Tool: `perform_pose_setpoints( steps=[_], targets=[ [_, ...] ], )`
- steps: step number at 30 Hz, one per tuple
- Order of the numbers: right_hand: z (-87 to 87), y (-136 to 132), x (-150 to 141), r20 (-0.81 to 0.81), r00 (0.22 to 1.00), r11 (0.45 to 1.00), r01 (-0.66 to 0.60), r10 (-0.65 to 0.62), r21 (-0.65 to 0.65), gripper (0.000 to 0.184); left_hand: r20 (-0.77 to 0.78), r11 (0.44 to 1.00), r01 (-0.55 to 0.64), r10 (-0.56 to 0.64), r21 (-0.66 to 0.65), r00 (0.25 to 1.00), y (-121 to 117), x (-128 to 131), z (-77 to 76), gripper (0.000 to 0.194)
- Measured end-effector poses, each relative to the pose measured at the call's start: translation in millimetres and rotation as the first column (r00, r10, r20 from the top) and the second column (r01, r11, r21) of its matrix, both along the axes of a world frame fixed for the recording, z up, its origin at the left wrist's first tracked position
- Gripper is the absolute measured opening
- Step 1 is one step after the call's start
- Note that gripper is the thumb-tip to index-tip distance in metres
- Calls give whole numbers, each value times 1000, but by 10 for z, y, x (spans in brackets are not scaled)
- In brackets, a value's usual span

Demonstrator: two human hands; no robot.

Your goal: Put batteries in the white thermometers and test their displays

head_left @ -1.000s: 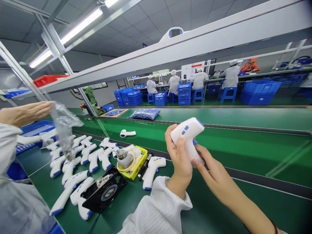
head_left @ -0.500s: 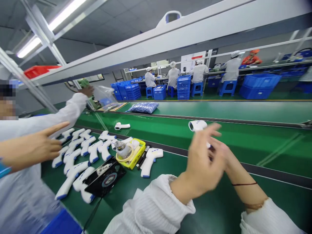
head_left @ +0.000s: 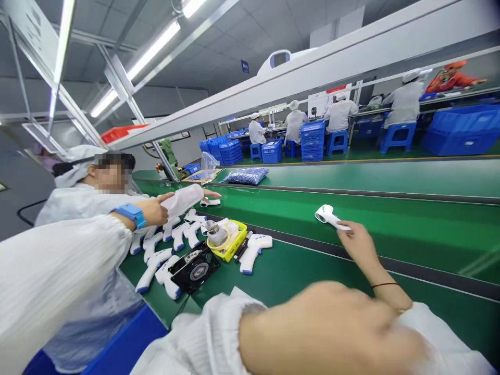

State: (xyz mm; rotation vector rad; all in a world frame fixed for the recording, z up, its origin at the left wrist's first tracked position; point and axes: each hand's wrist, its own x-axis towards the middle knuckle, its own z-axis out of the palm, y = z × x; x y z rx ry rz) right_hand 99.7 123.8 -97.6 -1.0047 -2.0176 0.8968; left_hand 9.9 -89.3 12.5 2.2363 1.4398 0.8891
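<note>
My right hand (head_left: 359, 242) reaches in from the lower right, its fingers closed around the handle of a white infrared thermometer (head_left: 327, 215). The thermometer is held over the green belt (head_left: 273, 205), its wide head pointing left. Very near the camera, my left hand (head_left: 336, 328) is smeared by motion; its fingers cannot be made out, nor whether anything is in them. A single thermometer (head_left: 253, 250) lies on the bench in front of it. Several more white-and-blue thermometers (head_left: 154, 263) lie grouped farther left.
A yellow tray (head_left: 230, 250) with a metal-topped bottle stands beside a black box (head_left: 197, 268). From the left reaches another person's arm with a blue wristband (head_left: 133, 213). A co-worker (head_left: 88, 208) stands beyond it. A bag of blue parts (head_left: 246, 176) lies behind the belt; a shelf crosses overhead.
My left hand has moved down and away from my right, which now holds the thermometer out in plain sight. The view has swung left. The co-worker's arm has dropped toward the belt.
</note>
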Motion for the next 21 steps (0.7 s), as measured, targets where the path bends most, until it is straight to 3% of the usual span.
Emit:
perform_pose_setpoints(
  steps=[1, 2, 3, 4, 5, 8, 11, 14, 17, 21],
  targets=[
    [-15, -64, -128, 29, 996, 996, -84, 83, 35, 25, -217, 999, -35, 25, -40, 976, -30, -153, 5, 21],
    [-36, -152, -273, 62, 984, 982, -174, 170, 73, 23, -392, 979, -198, 161, -55, 906, -49, -323, -17, 21],
    [-60, -262, -432, 101, 961, 957, -269, 258, 110, 24, -475, 886, -462, 389, -42, 789, -57, -504, -71, 23],
    [-88, -388, -599, 147, 925, 917, -371, 350, 149, 27, -531, 737, -675, 555, -45, 641, -56, -691, -153, 29],
    [-118, -525, -765, 199, 877, 862, -471, 437, 185, 31, -558, 641, -767, 626, -30, 545, -46, -875, -258, 36],
    [-197, -919, -1180, 360, 737, 706, -666, 572, 243, 34, -620, 511, -859, 661, -42, 423, 4, -1329, -628, 36],
    [-227, -1158, -1344, 484, 668, 651, -721, 564, 237, 29, -678, 461, -883, 620, -94, 395, 53, -1556, -934, 24],
    [-208, -1203, -1265, 566, 661, 692, -692, 492, 207, 18, -718, 428, -896, 586, -119, 376, 108, -1610, -1111, 28],
    [-181, -1165, -1107, 630, 691, 806, -568, 355, 168, 18, -732, 415, -903, 579, -115, 359, 173, -1610, -1198, 35],
    [-205, -1141, -1023, 646, 735, 926, -359, 205, 114, 51, -733, 409, -904, 577, -121, 360, 243, -1618, -1248, 37]
  ],
)
